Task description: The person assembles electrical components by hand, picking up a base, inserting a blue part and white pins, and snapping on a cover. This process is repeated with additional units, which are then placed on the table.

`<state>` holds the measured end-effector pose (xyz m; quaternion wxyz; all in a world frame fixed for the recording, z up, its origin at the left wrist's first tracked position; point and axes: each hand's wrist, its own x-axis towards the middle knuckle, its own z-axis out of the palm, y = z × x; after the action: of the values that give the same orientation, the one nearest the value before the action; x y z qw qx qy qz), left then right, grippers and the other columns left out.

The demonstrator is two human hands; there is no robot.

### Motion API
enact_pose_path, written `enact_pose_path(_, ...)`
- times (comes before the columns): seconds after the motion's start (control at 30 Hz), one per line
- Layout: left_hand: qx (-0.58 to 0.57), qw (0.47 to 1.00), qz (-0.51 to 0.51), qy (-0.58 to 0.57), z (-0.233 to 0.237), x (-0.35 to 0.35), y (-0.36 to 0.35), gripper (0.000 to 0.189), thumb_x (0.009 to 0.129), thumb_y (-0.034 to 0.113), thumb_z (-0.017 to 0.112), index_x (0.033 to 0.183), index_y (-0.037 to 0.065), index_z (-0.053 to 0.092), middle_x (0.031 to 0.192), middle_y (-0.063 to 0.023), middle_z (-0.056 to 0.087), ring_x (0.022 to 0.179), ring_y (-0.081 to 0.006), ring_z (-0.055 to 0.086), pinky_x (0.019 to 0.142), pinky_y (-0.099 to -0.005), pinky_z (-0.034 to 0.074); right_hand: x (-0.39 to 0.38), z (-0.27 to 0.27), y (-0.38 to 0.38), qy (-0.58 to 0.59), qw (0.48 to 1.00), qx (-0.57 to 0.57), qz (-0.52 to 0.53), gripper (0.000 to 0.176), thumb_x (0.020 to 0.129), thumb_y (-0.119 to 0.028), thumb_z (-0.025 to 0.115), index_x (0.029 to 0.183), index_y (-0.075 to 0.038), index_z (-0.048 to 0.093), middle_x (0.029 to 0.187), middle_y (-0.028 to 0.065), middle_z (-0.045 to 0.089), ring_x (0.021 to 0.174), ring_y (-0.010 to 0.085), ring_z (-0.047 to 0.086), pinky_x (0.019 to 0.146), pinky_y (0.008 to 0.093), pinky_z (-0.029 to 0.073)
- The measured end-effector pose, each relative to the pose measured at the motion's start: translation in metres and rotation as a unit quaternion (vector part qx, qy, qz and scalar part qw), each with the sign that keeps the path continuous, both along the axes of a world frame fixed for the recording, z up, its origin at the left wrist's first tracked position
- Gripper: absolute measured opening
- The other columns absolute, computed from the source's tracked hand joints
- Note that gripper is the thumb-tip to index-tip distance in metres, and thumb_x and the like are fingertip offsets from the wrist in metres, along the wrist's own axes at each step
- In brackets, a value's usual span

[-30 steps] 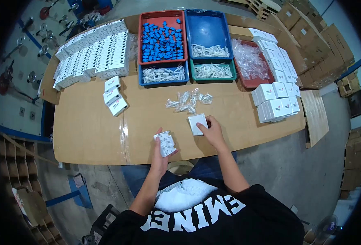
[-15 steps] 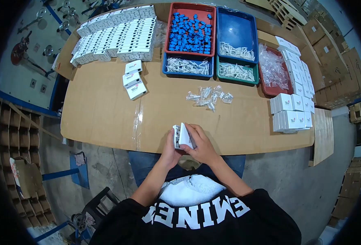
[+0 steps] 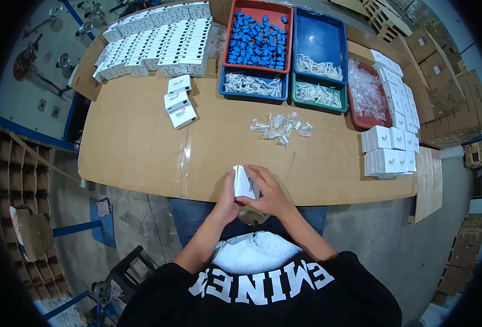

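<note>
Near the table's front edge, a small white plastic box (image 3: 244,184) is held upright between both hands. My left hand (image 3: 228,201) grips its left side. My right hand (image 3: 270,195) is wrapped round the right side, with its thumb along the lower edge and fingers over the top. The cover lies against the rest of the box, and the inside is hidden. Beyond the hands lie several small clear bags (image 3: 282,128) with white pieces in them. Farther left, three similar white boxes (image 3: 180,101) rest in a short column.
Stacked white boxes (image 3: 159,46) fill the back left. Behind the bags stand a red tray (image 3: 234,41) of blue parts and blue (image 3: 320,32) and green (image 3: 301,103) trays of white plugs. At right are a red tray (image 3: 358,121) of clear bags and more white boxes (image 3: 385,155).
The cover, tilted away from the box's open body half a second ago, has closed against it. Both hands stay round the box in nearly the same place.
</note>
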<state>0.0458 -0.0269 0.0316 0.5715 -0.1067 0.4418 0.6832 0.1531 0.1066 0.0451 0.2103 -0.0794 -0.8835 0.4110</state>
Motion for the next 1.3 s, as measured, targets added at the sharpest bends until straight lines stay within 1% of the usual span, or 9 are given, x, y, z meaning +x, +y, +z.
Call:
enact_pose_path(0.13, -0.011, 1.0, -0.004, 0.02, 0.005, 0.002, 0.0, 0.06, 0.109, 0.062, 0.041, 0.144, 0.014, 0.055, 0.123, -0.006, 0.067, 0.108, -0.0207, 0.068, 0.091, -0.039, 0.057, 0.0, 0.002, 0.002, -0.011, 1.0, -0.014, 0.009, 0.082, 0.081, -0.034, 0.092, 0.147, 0.0, 0.058, 0.147, 0.0198, 0.057, 0.132, 0.0356, 0.06, 0.111, 0.0424, 0.049)
enact_pose_path(0.37, -0.002, 0.978, -0.099, 0.183, 0.0, 0.004, -0.011, 0.042, 0.112, 0.026, 0.056, 0.15, 0.008, 0.05, 0.128, -0.0074, 0.066, 0.109, -0.0187, 0.069, 0.089, -0.0337, 0.06, 0.001, 0.008, 0.022, -0.035, 0.992, -0.119, 0.003, 0.065, 0.086, -0.028, 0.086, 0.14, -0.001, 0.063, 0.143, 0.0183, 0.061, 0.128, 0.0336, 0.063, 0.109, 0.0414, 0.051)
enact_pose_path(0.53, 0.046, 0.953, -0.143, 0.265, -0.002, 0.025, -0.01, 0.042, 0.111, 0.015, 0.057, 0.151, 0.003, 0.049, 0.127, -0.0063, 0.065, 0.111, -0.0157, 0.067, 0.094, -0.0337, 0.06, -0.008, 0.008, 0.026, -0.039, 0.947, -0.285, -0.141, 0.023, 0.107, -0.019, 0.061, 0.111, 0.002, 0.07, 0.102, 0.0163, 0.073, 0.091, 0.0284, 0.072, 0.081, 0.0375, 0.057)
enact_pose_path(0.57, 0.03, 0.928, -0.176, 0.328, 0.006, 0.029, -0.008, 0.041, 0.11, 0.013, 0.059, 0.148, 0.001, 0.05, 0.124, -0.0057, 0.066, 0.11, -0.0132, 0.064, 0.094, -0.0312, 0.057, -0.013, 0.004, 0.022, -0.023, 0.96, -0.225, -0.168, 0.033, 0.112, -0.02, 0.053, 0.094, 0.003, 0.068, 0.082, 0.0171, 0.068, 0.071, 0.0291, 0.068, 0.065, 0.0405, 0.052)
enact_pose_path(0.7, 0.029, 0.9, -0.176, 0.398, 0.013, 0.043, -0.004, 0.039, 0.11, 0.01, 0.059, 0.146, -0.002, 0.051, 0.119, -0.0051, 0.066, 0.107, -0.0123, 0.061, 0.096, -0.0284, 0.049, -0.012, 0.006, 0.015, 0.064, 0.965, -0.131, -0.217, 0.039, 0.111, -0.018, 0.052, 0.08, 0.004, 0.061, 0.073, 0.0193, 0.059, 0.061, 0.0365, 0.058, 0.059, 0.0444, 0.046)
enact_pose_path(0.83, 0.039, 0.869, -0.197, 0.453, 0.009, 0.047, -0.004, 0.038, 0.111, 0.016, 0.056, 0.145, -0.001, 0.051, 0.118, -0.01, 0.068, 0.1, -0.0158, 0.066, 0.086, -0.0329, 0.057, -0.004, 0.007, 0.017, 0.057, 0.962, -0.144, -0.226, 0.038, 0.111, -0.019, 0.053, 0.081, 0.003, 0.063, 0.073, 0.0177, 0.062, 0.062, 0.0322, 0.061, 0.06, 0.0437, 0.048)
enact_pose_path(1.0, 0.037, 0.99, -0.042, 0.133, 0.011, 0.036, 0.01, 0.039, 0.111, 0.015, 0.051, 0.148, 0.003, 0.051, 0.127, -0.0133, 0.067, 0.111, -0.0243, 0.071, 0.092, -0.0406, 0.064, -0.003, 0.017, 0.029, 0.036, 0.972, -0.141, -0.185, 0.023, 0.102, -0.021, 0.073, 0.107, 0.001, 0.072, 0.091, 0.0102, 0.075, 0.079, 0.0242, 0.07, 0.075, 0.0345, 0.056)
enact_pose_path(1.13, 0.086, 0.987, -0.004, 0.132, 0.012, 0.02, 0.007, 0.039, 0.111, 0.013, 0.049, 0.147, 0.0, 0.047, 0.136, -0.017, 0.063, 0.119, -0.0304, 0.069, 0.1, -0.0508, 0.062, 0.023, 0.0, 0.041, -0.12, 0.886, -0.441, -0.078, 0.026, 0.096, -0.015, 0.082, 0.116, 0.0, 0.072, 0.096, 0.0036, 0.074, 0.092, 0.0114, 0.069, 0.083, 0.0297, 0.057)
enact_pose_path(1.3, 0.057, 0.983, -0.02, 0.174, 0.002, 0.022, 0.01, 0.039, 0.111, 0.015, 0.05, 0.148, 0.003, 0.05, 0.135, -0.0147, 0.065, 0.119, -0.0274, 0.069, 0.099, -0.0468, 0.062, 0.028, 0.0, 0.042, -0.176, 0.905, -0.375, -0.094, 0.037, 0.093, -0.016, 0.084, 0.123, -0.001, 0.069, 0.11, 0.0082, 0.074, 0.099, 0.0142, 0.069, 0.087, 0.0314, 0.057)
